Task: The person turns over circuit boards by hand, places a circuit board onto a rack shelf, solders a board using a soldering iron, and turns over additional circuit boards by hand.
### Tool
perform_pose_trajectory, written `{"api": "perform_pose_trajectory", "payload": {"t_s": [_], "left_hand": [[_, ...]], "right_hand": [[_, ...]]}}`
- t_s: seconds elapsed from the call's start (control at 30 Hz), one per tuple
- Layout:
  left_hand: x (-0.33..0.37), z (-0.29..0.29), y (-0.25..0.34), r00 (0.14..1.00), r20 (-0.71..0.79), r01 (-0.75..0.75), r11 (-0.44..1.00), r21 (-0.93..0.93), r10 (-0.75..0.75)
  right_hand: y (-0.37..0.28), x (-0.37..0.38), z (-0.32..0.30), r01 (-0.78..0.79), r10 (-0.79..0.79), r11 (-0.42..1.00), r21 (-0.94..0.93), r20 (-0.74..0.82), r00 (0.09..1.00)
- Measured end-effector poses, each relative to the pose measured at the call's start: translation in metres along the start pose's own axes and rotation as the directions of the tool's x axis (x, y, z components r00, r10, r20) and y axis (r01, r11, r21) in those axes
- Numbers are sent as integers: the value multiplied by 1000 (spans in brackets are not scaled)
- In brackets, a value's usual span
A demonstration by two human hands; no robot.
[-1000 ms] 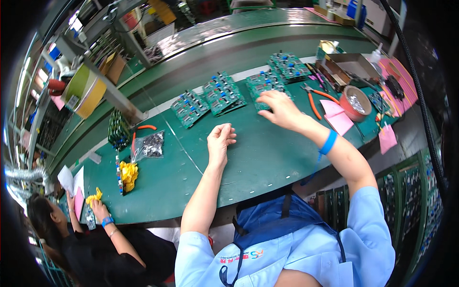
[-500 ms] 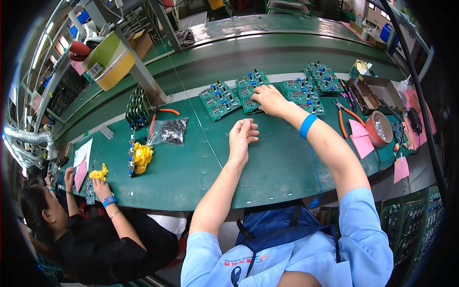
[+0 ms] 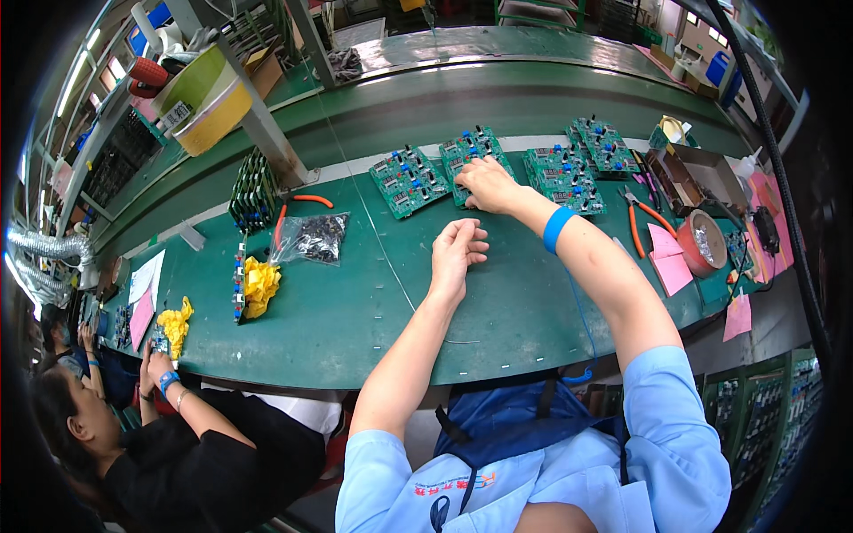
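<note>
Two green circuit boards lie ahead of me on the green bench, crowded with blue, black and red parts. Over the near edge of the second circuit board (image 3: 475,145), my right hand (image 3: 487,185) bends its fingers closed; the fingertips are partly hidden. Just in front of that board is my left hand (image 3: 456,259), raised off the bench with fingers curled and thumb against them. What it holds, if anything, cannot be made out. The first circuit board (image 3: 409,182) sits to the left, untouched. A blue band (image 3: 556,229) circles my right wrist.
More circuit boards (image 3: 569,182) lie to the right, beside orange-handled pliers (image 3: 635,222), pink paper and a round tub (image 3: 702,240). Leftward are a bag of black parts (image 3: 315,238), a yellow cloth (image 3: 261,286) and upright boards (image 3: 253,191). A co-worker (image 3: 178,426) sits at left.
My right hand has shifted slightly left along the board's near edge. The left hand stays close below it, still curled. At left, the co-worker's hands have come together, away from the yellow cloth.
</note>
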State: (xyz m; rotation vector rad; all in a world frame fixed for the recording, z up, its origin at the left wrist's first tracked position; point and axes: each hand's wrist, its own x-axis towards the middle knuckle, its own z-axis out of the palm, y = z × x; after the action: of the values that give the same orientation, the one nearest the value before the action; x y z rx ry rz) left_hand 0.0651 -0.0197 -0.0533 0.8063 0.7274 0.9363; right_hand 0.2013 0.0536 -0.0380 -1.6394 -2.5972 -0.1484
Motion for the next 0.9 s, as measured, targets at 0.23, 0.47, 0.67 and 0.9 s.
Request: {"api": "perform_pose_trajectory", "payload": {"t_s": [0.23, 0.47, 0.67, 0.9], "left_hand": [[3, 3, 7, 1000, 15, -17, 999, 28, 16], [7, -3, 17, 1000, 14, -17, 998, 60, 16], [16, -45, 47, 950, 259, 257, 906, -336, -174], [-10, -50, 72, 869, 440, 261, 965, -18, -227]], "right_hand": [[-6, 10, -14, 52, -77, 964, -262, -84, 994], [-1, -4, -62, 59, -98, 973, -224, -168, 981], [-45, -85, -109, 367, -313, 926, 90, -359, 879], [-74, -133, -108, 521, -494, 851, 64, -238, 836]]}}
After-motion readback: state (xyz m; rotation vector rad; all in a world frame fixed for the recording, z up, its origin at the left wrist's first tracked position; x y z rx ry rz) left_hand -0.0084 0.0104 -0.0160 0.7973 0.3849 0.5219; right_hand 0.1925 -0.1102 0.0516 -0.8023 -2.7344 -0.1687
